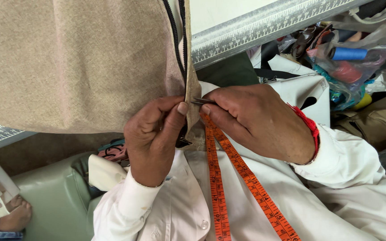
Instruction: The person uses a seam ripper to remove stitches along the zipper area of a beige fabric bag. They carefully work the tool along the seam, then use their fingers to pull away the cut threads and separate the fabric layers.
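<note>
A piece of beige woollen fabric [77, 62] hangs over the table edge, with a black zipper [178, 40] running down its right border. My left hand [150, 136] pinches the fabric's edge beside the zipper, thumb pressed on the cloth. My right hand [258, 120] grips a small metal tool [202, 101] whose tip touches the fabric edge at the zipper. A red thread band circles my right wrist. An orange measuring tape [217, 187] hangs down my white shirt in two strands under both hands.
A long metal ruler [264, 24] runs along the table edge above. A clear plastic bag [354, 58] of colourful thread spools and scraps lies at upper right. A green padded seat [54, 196] is lower left, with another person's bare foot [16, 216] beside it.
</note>
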